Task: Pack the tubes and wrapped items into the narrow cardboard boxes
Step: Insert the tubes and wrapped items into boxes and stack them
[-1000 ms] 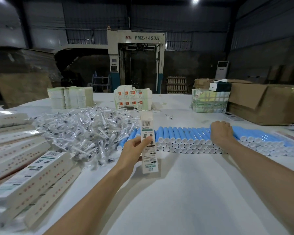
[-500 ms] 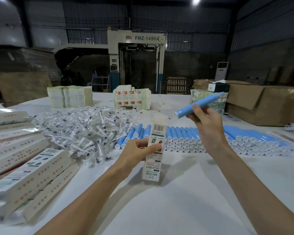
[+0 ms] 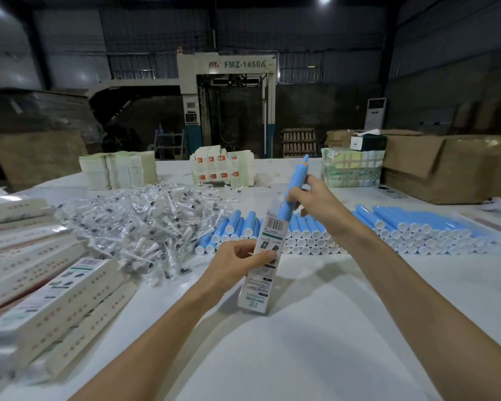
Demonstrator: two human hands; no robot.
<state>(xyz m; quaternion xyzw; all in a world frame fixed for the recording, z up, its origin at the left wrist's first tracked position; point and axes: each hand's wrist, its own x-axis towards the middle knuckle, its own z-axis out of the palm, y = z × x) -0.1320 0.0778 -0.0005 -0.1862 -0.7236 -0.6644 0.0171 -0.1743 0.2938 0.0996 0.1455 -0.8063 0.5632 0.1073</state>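
Note:
My left hand (image 3: 237,261) grips a narrow white cardboard box (image 3: 261,273) upright above the table, its top end open. My right hand (image 3: 315,201) holds a blue tube (image 3: 294,189) nearly upright, its lower end entering the box's open top. Behind the box lies a long stacked row of blue tubes (image 3: 402,230) with white caps facing me. To the left spreads a heap of clear-wrapped items (image 3: 139,224).
Filled narrow boxes (image 3: 49,302) are stacked at the left on the white table (image 3: 315,342). Bundles of flat box blanks (image 3: 223,170) and pale stacks (image 3: 119,169) stand at the far edge. Large brown cartons (image 3: 451,166) sit at the right.
My right hand picked a blue tube off the row, swung it from slanted to nearly upright, and brought its lower end into the box top. My left hand tilted the box slightly.

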